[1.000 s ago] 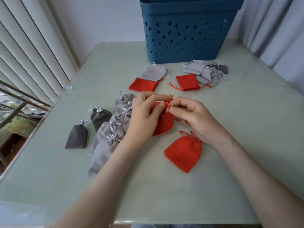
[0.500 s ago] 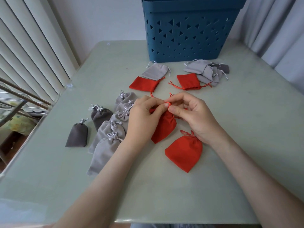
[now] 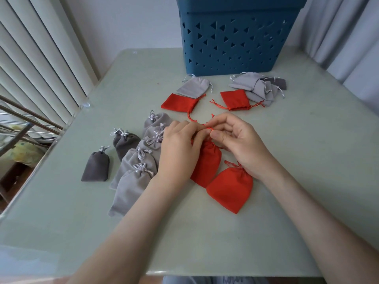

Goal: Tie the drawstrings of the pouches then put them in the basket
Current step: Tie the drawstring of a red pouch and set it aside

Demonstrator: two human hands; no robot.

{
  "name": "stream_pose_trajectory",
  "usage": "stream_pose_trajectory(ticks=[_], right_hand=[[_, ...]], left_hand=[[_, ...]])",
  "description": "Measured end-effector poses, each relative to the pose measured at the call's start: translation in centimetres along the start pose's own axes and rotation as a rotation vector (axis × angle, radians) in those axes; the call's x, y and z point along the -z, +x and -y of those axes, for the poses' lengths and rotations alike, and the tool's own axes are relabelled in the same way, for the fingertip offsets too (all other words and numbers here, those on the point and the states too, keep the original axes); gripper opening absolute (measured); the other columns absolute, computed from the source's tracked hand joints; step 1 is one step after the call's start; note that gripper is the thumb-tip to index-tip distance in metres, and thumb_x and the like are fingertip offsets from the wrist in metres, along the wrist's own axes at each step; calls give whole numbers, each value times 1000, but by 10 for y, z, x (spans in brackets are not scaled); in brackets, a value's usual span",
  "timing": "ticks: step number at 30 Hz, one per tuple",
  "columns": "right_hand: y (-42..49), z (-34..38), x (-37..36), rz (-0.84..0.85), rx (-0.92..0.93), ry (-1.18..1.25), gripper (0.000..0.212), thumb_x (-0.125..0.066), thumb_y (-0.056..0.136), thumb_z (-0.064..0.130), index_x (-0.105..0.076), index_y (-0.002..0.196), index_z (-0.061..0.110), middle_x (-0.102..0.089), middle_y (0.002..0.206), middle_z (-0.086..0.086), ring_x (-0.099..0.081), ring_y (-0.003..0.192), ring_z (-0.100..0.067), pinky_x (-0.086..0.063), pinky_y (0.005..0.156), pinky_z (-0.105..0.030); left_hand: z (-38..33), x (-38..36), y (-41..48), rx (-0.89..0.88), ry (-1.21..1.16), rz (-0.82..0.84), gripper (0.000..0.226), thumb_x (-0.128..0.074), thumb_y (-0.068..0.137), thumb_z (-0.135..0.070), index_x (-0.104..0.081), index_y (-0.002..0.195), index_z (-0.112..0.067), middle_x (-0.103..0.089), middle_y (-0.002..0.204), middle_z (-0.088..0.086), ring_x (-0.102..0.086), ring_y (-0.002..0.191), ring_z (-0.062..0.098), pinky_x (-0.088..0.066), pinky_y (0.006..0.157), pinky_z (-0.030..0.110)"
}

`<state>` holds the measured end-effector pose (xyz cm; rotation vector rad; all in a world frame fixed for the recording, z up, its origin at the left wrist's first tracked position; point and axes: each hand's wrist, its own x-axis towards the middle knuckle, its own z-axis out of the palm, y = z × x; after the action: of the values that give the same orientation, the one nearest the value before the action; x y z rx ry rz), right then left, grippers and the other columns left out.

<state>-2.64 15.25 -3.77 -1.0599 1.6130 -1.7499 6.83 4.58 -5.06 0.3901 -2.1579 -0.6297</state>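
My left grip [image 3: 178,148] and right grip [image 3: 235,140] pinch the drawstring [image 3: 207,128], now drawn up off the red pouch [image 3: 207,162] below them: knot likely underway.

Setting: domestic room, likely a home. Evidence: vertical blinds [image 3: 41,68] along the left side, grey curtain [image 3: 348,37] folds at right, plain white wall [image 3: 133,21] behind. Pale green table [image 3: 307,140] with rounded corners carries a blue plastic basket [image 3: 235,37] and small fabric pouches [image 3: 133,187].
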Motion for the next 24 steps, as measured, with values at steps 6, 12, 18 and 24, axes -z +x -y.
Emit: stream_pose_trajectory(ticks=[6, 12, 18, 24], right_hand=[[3, -4, 4, -137, 87, -134, 20, -61, 86, 0, -57, 79, 19, -53, 70, 2, -46, 63, -5, -40, 64, -13], [4, -5, 3, -157, 163, -204, 12, -65, 78, 15, -62, 77, 27, -47, 80, 21, -31, 61, -7, -34, 64, -13], [2, -1, 5, -97, 127, -97, 10, -55, 91, 22, -64, 87, 22, -57, 86, 15, -53, 82, -3, -39, 80, -12], [2, -5, 5, 15, -34, -175, 20, -61, 85, 28, -60, 105, 30, -66, 101, 9, -48, 89, -16, -41, 89, -32]], left_hand=[[-2, -7, -4, -59, -58, 98, 34, -43, 90, -25, -71, 98, -9, -62, 79, 3, -44, 74, 18, -44, 69, 39], [-2, -14, -6, -66, -103, 119, 39, -45, 90, -34, -68, 78, -5, -45, 77, -6, -39, 77, 16, -36, 73, 32], [-3, -8, -2, 117, -226, 184, 36, -53, 91, -32, -57, 65, -6, -39, 64, -13, -39, 75, 11, -31, 69, 14], [-8, -2, 2, 417, -561, 176, 22, -57, 93, -29, -71, 76, -34, -52, 74, -12, -49, 82, 6, -37, 78, 23]])
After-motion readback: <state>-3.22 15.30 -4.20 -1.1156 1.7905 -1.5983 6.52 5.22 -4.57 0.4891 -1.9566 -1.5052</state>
